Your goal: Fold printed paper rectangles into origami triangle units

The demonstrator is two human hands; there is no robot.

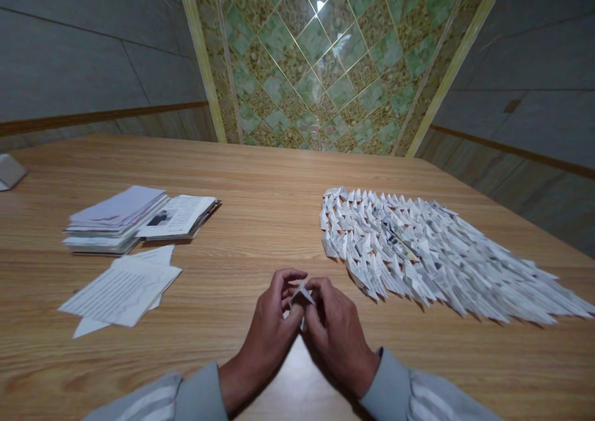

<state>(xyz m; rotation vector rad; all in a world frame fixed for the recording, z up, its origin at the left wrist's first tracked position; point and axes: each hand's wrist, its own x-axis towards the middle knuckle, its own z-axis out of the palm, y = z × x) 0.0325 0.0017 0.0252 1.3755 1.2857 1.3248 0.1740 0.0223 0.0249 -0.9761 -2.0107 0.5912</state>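
Note:
Between my two hands is a small folded paper piece (302,294), whitish-grey with a peaked top. My left hand (274,312) grips its left side, thumb against the near face and fingers curled behind. On the other side my right hand (338,322) pinches it the same way, with the thumb low and the index finger over the top. Parts of the paper are hidden by the thumbs and fingers. To the right of my hands, many folded paper boats (400,253) stand packed in rows, their points facing up.
On the left lie a thick stack of paper sheets (116,213), a smaller printed stack (181,216) and a few loose printed sheets (123,291). A white object (10,172) sits at the far left of the wooden table (260,179). Behind it rises a tiled wall (316,61).

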